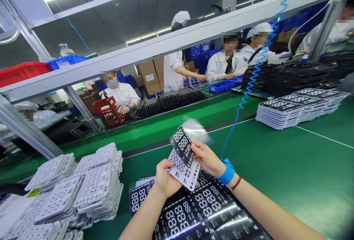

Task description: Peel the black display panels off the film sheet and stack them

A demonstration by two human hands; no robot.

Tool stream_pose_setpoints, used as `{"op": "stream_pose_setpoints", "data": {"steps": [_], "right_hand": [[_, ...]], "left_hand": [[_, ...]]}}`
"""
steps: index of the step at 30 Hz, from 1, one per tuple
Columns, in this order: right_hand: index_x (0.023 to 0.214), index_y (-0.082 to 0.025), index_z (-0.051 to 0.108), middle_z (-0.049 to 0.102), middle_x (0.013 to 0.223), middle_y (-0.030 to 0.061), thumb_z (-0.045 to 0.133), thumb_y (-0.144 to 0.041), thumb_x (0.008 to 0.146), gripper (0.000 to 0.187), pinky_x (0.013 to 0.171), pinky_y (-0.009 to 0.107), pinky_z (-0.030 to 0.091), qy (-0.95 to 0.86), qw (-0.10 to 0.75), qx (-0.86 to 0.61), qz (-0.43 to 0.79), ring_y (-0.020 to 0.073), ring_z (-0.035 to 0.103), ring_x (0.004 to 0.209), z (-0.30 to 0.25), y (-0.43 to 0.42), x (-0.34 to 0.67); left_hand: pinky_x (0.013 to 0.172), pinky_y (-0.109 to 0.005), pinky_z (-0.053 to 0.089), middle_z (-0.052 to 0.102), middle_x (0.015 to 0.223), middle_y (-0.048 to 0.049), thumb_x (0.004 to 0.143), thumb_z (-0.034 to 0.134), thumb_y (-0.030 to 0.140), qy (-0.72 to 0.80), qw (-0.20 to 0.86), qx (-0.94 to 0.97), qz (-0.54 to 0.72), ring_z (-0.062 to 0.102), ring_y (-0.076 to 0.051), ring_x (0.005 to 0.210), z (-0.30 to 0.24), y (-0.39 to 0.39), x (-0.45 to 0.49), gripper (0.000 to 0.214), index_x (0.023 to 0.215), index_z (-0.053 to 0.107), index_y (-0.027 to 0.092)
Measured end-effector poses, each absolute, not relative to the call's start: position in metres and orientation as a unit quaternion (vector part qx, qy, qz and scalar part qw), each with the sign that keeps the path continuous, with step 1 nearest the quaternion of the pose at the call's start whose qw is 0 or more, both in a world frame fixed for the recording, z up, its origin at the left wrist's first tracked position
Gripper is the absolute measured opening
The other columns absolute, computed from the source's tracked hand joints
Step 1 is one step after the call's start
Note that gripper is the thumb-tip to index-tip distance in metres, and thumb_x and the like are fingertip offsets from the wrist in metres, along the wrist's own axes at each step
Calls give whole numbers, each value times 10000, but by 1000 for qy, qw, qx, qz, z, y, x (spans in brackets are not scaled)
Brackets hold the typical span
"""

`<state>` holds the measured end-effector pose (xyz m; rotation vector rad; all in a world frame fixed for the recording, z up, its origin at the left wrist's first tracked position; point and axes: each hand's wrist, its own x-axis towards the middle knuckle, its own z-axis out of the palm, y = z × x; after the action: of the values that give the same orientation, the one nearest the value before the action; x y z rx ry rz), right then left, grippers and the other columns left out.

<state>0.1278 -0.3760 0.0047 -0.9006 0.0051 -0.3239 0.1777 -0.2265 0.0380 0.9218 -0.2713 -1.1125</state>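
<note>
My left hand (pixel 165 179) is closed on a white plastic digit frame (pixel 184 172), gripping its lower left edge. My right hand (pixel 207 158) pinches a black film printed with white "88" digits (pixel 181 146), held over the frame's top. A clear peeled film (pixel 195 130) curls up behind the black piece. On my right wrist sit a blue antistatic strap (pixel 228 174) and a thin red band. Below my hands lies a large black sheet of digit films (pixel 193 214) on the green bench.
Heaps of white digit frames (pixel 83 192) fill the bench at left. Stacked trays of panels (pixel 298 109) stand at far right. A blue coiled cord (pixel 249 85) rises from my wrist strap. Several people in white coats work across the green conveyor (pixel 166 125).
</note>
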Motion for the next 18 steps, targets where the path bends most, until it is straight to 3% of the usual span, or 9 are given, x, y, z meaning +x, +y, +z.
{"op": "stream_pose_setpoints", "data": {"steps": [5, 8, 12, 18], "right_hand": [[708, -170, 520, 598, 655, -22, 793, -506, 597, 447, 519, 199, 451, 50, 879, -427, -204, 82, 533, 546, 10, -382, 124], [684, -166, 518, 573, 606, -36, 833, -473, 536, 464, 475, 175, 422, 64, 843, -473, -249, 64, 503, 505, 15, -383, 118], [666, -170, 529, 499, 528, -62, 819, -389, 596, 370, 380, 165, 348, 51, 747, -582, -317, 46, 418, 415, 18, -375, 110], [678, -184, 556, 555, 593, -29, 787, -360, 642, 292, 425, 212, 457, 20, 660, -657, -364, 92, 512, 486, 20, -366, 104]], "left_hand": [[889, -620, 334, 580, 1176, -147, 722, 543, 456, -180, 730, 286, -594, 542, -392, 1065, 37, -222, 176, 642, 1308, 428, 218], [905, -634, 319, 516, 1278, -127, 820, 401, 600, -126, 762, 276, -572, 515, -377, 1114, 38, -223, 181, 665, 1400, 277, 299], [898, -668, 312, 440, 1362, -131, 890, 255, 578, -85, 776, 277, -560, 470, -365, 1169, 37, -224, 189, 621, 1439, 186, 297], [852, -691, 345, 466, 1332, -109, 925, 145, 545, -143, 768, 266, -565, 513, -360, 1130, 36, -224, 191, 525, 1431, 137, 406]]}}
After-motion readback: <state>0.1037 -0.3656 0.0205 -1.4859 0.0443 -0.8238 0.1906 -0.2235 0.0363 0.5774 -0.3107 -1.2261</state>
